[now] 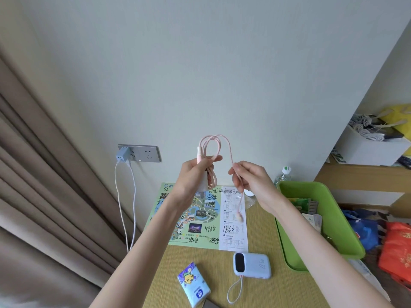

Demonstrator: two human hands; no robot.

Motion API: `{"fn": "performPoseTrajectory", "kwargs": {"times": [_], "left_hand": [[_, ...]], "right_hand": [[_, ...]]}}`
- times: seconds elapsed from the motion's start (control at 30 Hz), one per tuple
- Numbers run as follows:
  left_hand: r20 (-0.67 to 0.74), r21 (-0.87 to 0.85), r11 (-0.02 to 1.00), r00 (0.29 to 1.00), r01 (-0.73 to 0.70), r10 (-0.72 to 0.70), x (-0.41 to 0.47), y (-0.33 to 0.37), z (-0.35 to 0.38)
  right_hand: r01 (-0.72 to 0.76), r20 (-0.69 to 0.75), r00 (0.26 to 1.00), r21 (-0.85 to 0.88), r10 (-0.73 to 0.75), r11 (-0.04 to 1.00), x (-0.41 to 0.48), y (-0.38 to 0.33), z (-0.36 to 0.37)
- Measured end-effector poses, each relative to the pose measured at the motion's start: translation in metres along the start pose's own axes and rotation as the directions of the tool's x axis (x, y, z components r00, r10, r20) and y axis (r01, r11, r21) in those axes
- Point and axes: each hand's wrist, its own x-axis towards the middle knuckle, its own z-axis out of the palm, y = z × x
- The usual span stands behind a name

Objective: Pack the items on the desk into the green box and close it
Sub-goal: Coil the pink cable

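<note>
Coiling a pink cable (219, 137) above the desk (262, 236), the left hand (195, 174) grips the gathered loops while the right hand (252, 181) pinches the loose tail, apparently to fit the open green box (311, 190) at the desk's right edge.

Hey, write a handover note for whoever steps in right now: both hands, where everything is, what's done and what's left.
Left hand grips the pink braided cable in a coil; right hand pinches its loose run, above the desk.
Green plastic box, at the desk's right, is open and holds some packets; no lid in view.
On desk: pale blue power bank, cartoon-printed tissue pack, printed map leaflet.
Left: finish coiling, pack everything, close box.
</note>
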Motion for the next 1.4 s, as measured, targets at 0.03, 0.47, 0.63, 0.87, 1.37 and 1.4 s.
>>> {"fn": "performPoseTrajectory", "kwargs": {"times": [0.03, 0.47, 0.63, 0.87, 1.37, 1.4], "left_hand": [[0.017, 0.009, 1.0, 1.0, -0.005, 0.005, -0.001, 0.0, 0.003], [0.064, 0.096, 0.995, 0.997, 0.024, -0.03, -0.003, 0.0, 0.011], [-0.052, 0.127, 0.991, 0.998, 0.051, -0.044, 0.003, 0.0, 0.005], [-0.027, 0.566, 0.824, 1.0, 0.018, -0.004, 0.014, -0.01, -0.017], [0.359, 0.372, 0.921, 0.897, 0.117, -0.259, -0.007, 0.012, -0.004], [0.376, 0.331, 0.932, 0.885, 0.149, -0.275, -0.007, 0.013, -0.004]], "right_hand": [[-0.004, 0.017, 1.0, 0.023, 0.004, 1.0, 0.001, -0.001, 0.006], [-0.13, 0.075, 0.989, 0.076, 0.124, 0.989, 0.0, -0.003, 0.013], [-0.126, 0.089, 0.987, -0.105, 0.135, 0.986, -0.004, -0.003, -0.002], [0.064, 0.06, 0.997, -0.349, -0.046, 0.935, 0.001, -0.026, -0.022], [0.117, 0.213, 0.976, -0.307, -0.051, 0.945, 0.017, -0.043, -0.022], [0.123, 0.196, 0.979, -0.308, -0.064, 0.943, 0.017, -0.044, -0.021]]}}
